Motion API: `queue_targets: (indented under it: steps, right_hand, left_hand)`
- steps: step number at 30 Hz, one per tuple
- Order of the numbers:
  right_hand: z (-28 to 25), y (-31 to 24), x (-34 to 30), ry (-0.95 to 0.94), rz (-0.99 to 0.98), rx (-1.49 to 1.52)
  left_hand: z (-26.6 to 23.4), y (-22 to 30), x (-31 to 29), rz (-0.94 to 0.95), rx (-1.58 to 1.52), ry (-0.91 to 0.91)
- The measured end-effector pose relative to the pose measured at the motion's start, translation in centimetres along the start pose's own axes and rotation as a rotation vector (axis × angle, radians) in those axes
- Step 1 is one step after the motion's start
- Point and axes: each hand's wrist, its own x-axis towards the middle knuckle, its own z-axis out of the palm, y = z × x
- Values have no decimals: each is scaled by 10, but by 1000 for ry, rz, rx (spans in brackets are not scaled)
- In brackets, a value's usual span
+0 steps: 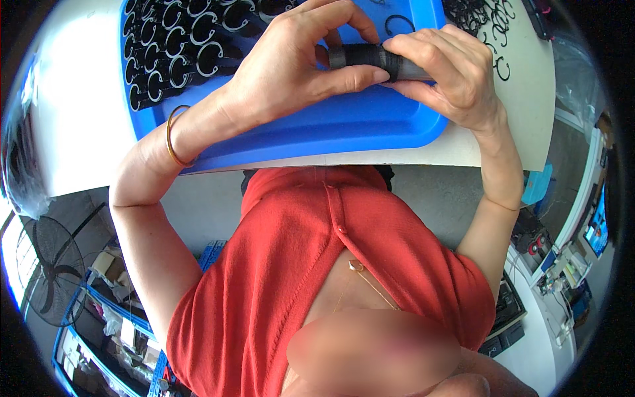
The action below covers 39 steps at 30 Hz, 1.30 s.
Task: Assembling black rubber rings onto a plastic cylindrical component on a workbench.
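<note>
Both hands, left hand [297,63] and right hand [450,73], pinch the black plastic cylinder [374,58] above the blue plastic tray [344,126]; uneven grip could drop it among the black C-shaped clips [178,46].

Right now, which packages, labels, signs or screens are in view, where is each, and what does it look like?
Screen: far right edge, beyond the table, a small rectangle glowing blue.
Plastic bag: upper right, beside the white table, clear and crinkled.
No labels or signs can be made out.
</note>
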Motion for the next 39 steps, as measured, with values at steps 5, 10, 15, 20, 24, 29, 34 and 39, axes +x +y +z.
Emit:
queue_targets:
  steps: [5, 10, 15, 20, 24, 29, 34, 39]
  right_hand:
    - [1, 0, 0, 38, 32, 35]
    - [0, 0, 2, 47, 27, 32]
    - [1, -1, 2, 60, 26, 32]
    - [1, 0, 1, 48, 31, 27]
    - [1, 0, 0, 46, 32, 24]
    - [2, 0, 0, 64, 30, 31]
    - [2, 0, -1, 54, 34, 33]
    - [2, 1, -1, 49, 32, 38]
  left_hand:
    - [1, -1, 1, 42, 16, 15]
    - [2, 0, -1, 19, -16, 2]
    - [0, 2, -1, 17, 19, -19]
    - [1, 0, -1, 25, 9, -10]
    - [0, -2, 1, 108, 76, 2]
    - [1, -2, 1, 73, 47, 2]
    - [1, -1, 0, 42, 12, -4]
    - [0, -1, 0, 47, 23, -9]
